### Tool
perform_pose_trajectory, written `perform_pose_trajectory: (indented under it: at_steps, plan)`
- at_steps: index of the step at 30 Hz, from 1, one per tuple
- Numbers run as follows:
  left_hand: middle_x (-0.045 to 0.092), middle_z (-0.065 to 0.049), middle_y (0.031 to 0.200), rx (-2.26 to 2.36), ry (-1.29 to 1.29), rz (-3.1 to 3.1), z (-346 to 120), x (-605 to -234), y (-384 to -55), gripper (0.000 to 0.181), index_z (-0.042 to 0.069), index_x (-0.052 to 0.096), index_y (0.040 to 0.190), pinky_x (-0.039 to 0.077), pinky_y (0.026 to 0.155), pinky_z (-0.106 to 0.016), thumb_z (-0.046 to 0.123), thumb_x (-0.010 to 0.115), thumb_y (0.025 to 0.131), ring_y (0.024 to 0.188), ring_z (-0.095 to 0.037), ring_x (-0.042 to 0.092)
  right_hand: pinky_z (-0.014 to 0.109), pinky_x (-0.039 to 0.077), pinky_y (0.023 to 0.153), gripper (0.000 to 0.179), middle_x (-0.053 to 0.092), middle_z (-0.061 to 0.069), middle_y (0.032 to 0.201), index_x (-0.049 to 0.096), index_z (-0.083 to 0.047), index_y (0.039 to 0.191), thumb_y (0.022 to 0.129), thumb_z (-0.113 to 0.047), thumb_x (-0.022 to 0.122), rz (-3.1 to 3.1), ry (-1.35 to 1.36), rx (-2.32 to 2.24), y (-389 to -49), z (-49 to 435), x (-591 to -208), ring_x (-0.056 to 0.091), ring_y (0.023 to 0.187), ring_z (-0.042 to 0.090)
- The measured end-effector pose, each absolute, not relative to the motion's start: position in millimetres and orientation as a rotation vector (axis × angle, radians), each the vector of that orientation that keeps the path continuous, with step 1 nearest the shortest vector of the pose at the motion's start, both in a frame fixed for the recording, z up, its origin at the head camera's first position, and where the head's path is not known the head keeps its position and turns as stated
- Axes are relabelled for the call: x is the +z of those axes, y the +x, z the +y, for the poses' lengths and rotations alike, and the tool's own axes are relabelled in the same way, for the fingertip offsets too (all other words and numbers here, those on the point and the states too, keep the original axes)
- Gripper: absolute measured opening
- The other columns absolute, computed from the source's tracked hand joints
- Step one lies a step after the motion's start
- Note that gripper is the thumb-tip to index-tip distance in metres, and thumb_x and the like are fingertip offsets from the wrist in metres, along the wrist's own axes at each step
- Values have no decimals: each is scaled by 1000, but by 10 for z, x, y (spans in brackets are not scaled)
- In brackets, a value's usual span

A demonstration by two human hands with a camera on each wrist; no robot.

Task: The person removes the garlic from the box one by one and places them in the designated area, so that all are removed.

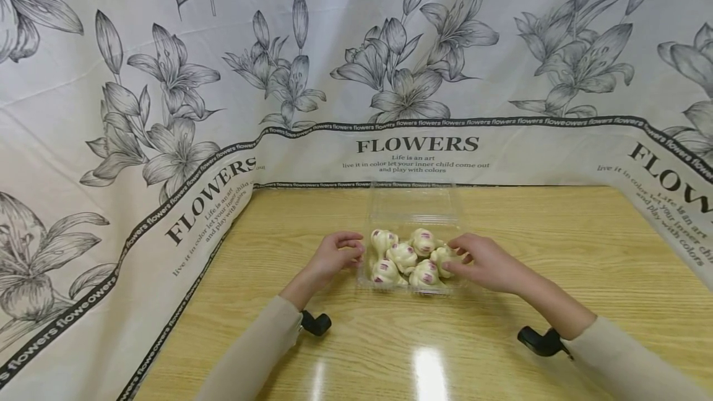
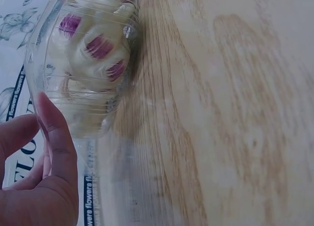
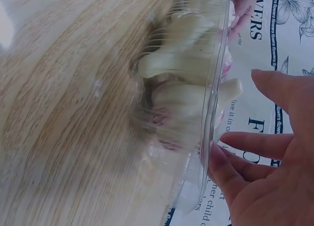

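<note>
A clear plastic box [image 1: 364,280] with a raised hinged lid [image 1: 414,200] holds several cream garlic bulbs [image 1: 402,257] with purple markings. My left hand [image 1: 337,255] is at the box's left side. In the left wrist view, its thumb and a finger [image 2: 58,142] pinch the clear rim from both sides. At the right end is my right hand [image 1: 484,262], overlapping a garlic bulb in the head view. The right wrist view shows one fingertip [image 3: 218,160] against the rim and another finger raised apart from it, close to a garlic stem [image 3: 230,90].
The box stands on a wood-grain table [image 1: 312,357] near its back edge. A white flower-printed curtain [image 1: 418,159] hangs behind the table and along both sides. Black wrist mounts [image 1: 540,340] sit under both wrists.
</note>
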State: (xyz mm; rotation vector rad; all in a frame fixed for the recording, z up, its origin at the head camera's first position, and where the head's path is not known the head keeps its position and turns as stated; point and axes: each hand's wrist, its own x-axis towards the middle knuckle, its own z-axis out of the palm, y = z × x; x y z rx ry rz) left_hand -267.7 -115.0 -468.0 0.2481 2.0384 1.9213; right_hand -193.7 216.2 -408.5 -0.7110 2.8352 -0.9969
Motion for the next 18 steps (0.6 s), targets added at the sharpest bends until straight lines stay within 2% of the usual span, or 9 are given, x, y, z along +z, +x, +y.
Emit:
perform_pose_trajectory:
  at_steps: [5, 12, 18]
  plan:
    - [64, -9, 98, 1927, 234, 2030, -1143, -4693, -2681, 42, -9, 53, 140, 61, 72, -30, -3, 62, 99, 78, -16, 67, 42, 60, 75, 46, 66, 26, 118, 64, 12, 125, 101, -28, 67, 2872, -728, -970, -1967, 2094, -4098, 68, 89, 26]
    - [64, -9, 98, 1936, 233, 2020, -1142, -4699, -2680, 42, -9, 53, 139, 61, 72, -29, -4, 61, 98, 78, -16, 66, 46, 60, 78, 39, 67, 25, 116, 69, 8, 118, 102, -27, 66, 2909, -719, -996, -2016, 2014, -4170, 67, 87, 26]
    - [64, -8, 97, 1950, 230, 2011, -1139, -4697, -2689, 41, -10, 53, 138, 61, 72, -29, -5, 61, 98, 77, -16, 66, 54, 58, 84, 35, 69, 24, 112, 71, 6, 111, 101, -27, 66, 2967, -691, -977, -2053, 1937, -4193, 66, 98, 38]
